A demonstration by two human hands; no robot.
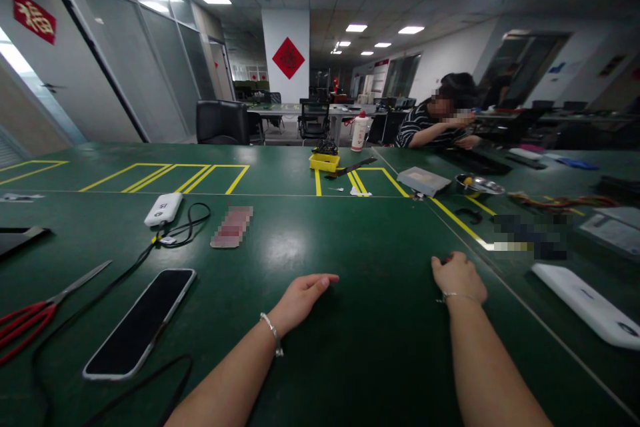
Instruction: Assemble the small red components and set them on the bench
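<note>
My left hand [303,299] rests on the green table, its fingers extended toward the right and the thumb lying along them, with nothing visible in it. Farther right, my right hand [460,278] is palm down on the tabletop. Its fingers are loosely bent, the thumb stands apart from them, and I see no object in it; the undersides of the fingers are hidden. Each wrist wears a bracelet. Left of my left hand lie a dark-screened phone [143,323] and a blurred pinkish card [232,227]. A white power bank [585,303] is right of my right hand.
Red-handled scissors [30,323], a black cable [107,287] and a white device [164,209] are at left. Beyond my hands stand a yellow box [324,161], a bottle [359,132] and a clear case [423,181]. A person [435,113] sits across at right.
</note>
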